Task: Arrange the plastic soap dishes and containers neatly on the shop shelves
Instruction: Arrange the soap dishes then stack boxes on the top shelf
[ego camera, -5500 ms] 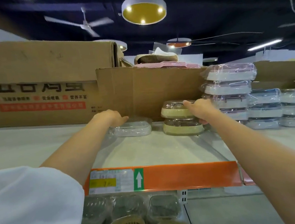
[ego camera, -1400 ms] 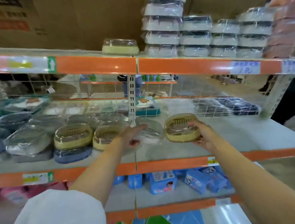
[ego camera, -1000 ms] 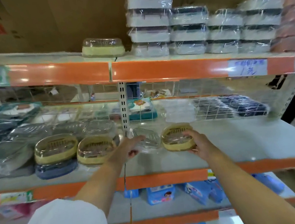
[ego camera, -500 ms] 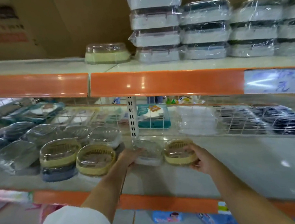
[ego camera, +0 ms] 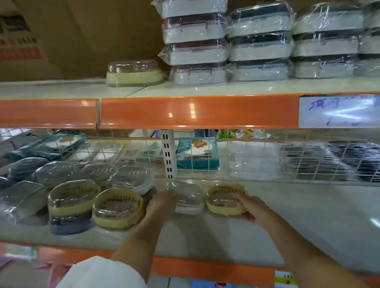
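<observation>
As right hand [ego camera: 253, 209] grips yellow soap dish [ego camera: 226, 198] (long axis sideways), left hand [ego camera: 162, 203] touches clear dish [ego camera: 186, 195].

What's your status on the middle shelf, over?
Left hand on clear soap dish. Right hand holding yellow soap dish. Both dishes side by side on middle shelf. Nothing blocking.

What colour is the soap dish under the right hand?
Yellow base with a clear lid, seen in the head view: soap dish, right hand.

Both arms outstretched; left grip [ego camera: 161, 202] flat; right grip [ego camera: 254, 208] curled
</observation>
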`<state>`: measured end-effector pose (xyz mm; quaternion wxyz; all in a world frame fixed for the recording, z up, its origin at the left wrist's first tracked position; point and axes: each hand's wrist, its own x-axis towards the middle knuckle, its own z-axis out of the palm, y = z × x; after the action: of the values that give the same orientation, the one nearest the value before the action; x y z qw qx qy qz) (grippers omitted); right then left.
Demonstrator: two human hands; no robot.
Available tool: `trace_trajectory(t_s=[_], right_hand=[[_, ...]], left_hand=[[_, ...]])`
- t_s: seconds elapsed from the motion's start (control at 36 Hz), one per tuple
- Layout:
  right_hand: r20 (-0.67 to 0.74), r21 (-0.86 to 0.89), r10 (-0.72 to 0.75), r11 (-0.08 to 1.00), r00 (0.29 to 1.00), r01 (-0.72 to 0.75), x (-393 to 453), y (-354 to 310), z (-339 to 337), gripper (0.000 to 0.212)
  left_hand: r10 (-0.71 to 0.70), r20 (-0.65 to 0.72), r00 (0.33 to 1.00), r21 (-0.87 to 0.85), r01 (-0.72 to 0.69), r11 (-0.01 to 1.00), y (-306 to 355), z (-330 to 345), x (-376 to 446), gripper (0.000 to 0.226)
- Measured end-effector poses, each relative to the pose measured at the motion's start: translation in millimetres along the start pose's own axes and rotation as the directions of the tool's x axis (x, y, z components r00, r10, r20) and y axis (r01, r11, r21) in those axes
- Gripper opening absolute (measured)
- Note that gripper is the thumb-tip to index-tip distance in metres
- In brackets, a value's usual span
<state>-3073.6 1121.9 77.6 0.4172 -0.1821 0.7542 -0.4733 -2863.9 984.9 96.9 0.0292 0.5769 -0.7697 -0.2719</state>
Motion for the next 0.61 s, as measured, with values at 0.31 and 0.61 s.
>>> trace_trajectory(t_s=[0.31, 0.61], right_hand=[[-0.113, -0.482, -0.110, 0.875, 0.987, 0.042, -19, 6, 7, 0.061], [-0.245, -0.698, -0.234, 0.716, 0.941, -0.003, -55, -1, 25, 0.059]], left_hand=[[0.099, -0.083, 0.992, 0.359, -0.062, 0.931, -6, -2, -15, 0.040], [0.210, -0.092, 0.973, 0.383, -0.160, 0.910, -16, -20, -36, 0.034]])
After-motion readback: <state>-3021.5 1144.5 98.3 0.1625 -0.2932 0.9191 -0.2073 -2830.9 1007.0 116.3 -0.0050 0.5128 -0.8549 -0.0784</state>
